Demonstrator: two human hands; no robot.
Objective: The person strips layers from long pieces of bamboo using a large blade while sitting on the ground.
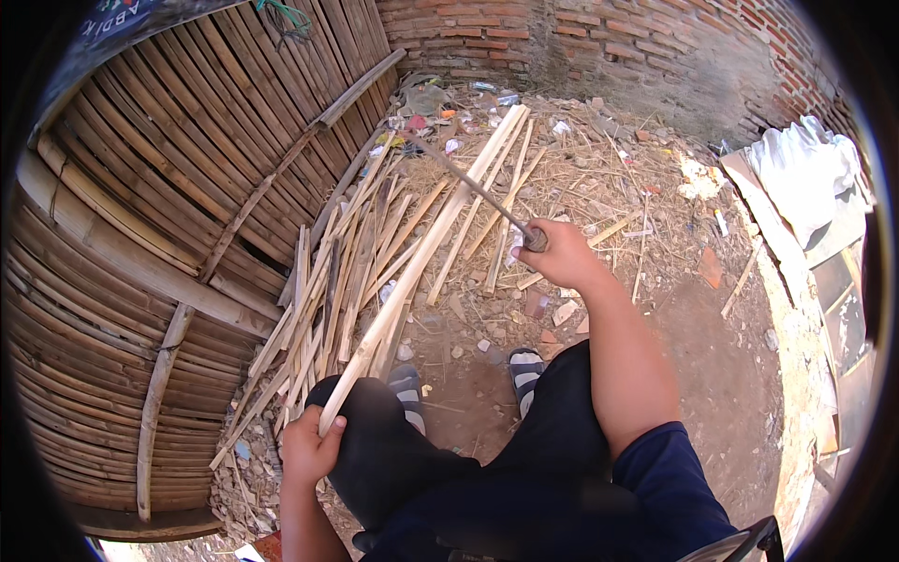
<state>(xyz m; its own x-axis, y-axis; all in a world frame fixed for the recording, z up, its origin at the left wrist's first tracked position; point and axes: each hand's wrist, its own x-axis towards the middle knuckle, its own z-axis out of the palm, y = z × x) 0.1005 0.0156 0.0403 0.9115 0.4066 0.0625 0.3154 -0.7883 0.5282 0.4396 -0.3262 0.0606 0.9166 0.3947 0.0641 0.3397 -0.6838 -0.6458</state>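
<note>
My left hand (311, 450) is closed around the near end of a long pale bamboo strip (410, 281), beside my left knee. The strip slants up and away to the right, its far end over the littered ground. In my right hand (567, 258), in front of my right knee, is the handle of a long, thin-bladed knife (501, 210). Its dark blade points up and to the left and crosses the strip's upper half. Whether blade and strip touch, I cannot tell. A pile of split bamboo strips (351, 272) lies beyond my left knee.
A bamboo-slat wall (187, 159) stands close on the left, and a brick wall (487, 33) closes off the back. Rubble, straw and litter cover the ground (571, 169). A white sack (796, 178) and boards (847, 318) lie at the right. My sandalled feet (526, 370) rest on dirt.
</note>
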